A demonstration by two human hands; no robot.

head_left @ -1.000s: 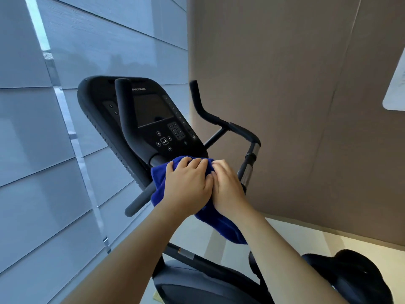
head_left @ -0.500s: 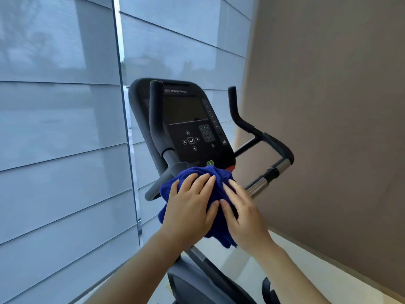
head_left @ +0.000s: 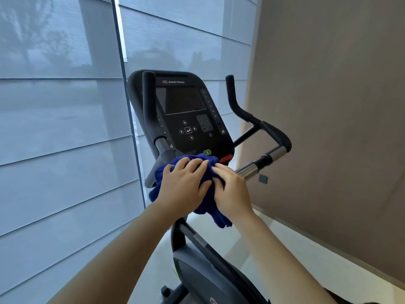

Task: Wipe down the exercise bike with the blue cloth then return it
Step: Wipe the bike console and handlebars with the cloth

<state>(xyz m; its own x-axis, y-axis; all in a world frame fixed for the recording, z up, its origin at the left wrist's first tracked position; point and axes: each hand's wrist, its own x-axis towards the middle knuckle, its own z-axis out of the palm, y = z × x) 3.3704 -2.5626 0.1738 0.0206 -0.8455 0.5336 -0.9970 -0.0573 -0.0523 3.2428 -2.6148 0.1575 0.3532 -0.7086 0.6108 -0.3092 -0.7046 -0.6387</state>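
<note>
A black exercise bike [head_left: 210, 275] stands in front of me, its console [head_left: 186, 110] with a dark screen and keypad facing me. A bunched blue cloth [head_left: 211, 200] lies against the handlebar centre just below the console's lower edge. My left hand [head_left: 183, 185] presses flat on top of the cloth, fingers spread. My right hand [head_left: 232, 191] grips the cloth's right side, touching the left hand. Part of the cloth hangs down under my right wrist. The junction beneath the cloth is hidden.
The right handlebar [head_left: 263, 128] curves up and out, with a chrome grip [head_left: 260, 163] beside my right hand. The left upright grip [head_left: 149, 102] stands before the console. Window blinds [head_left: 54, 139] fill the left; a brown wall [head_left: 328, 106] is close on the right.
My view has swung left and straightened, so the console now faces me. Both hands stay pressed on the cloth below the console, shifting slightly over it.
</note>
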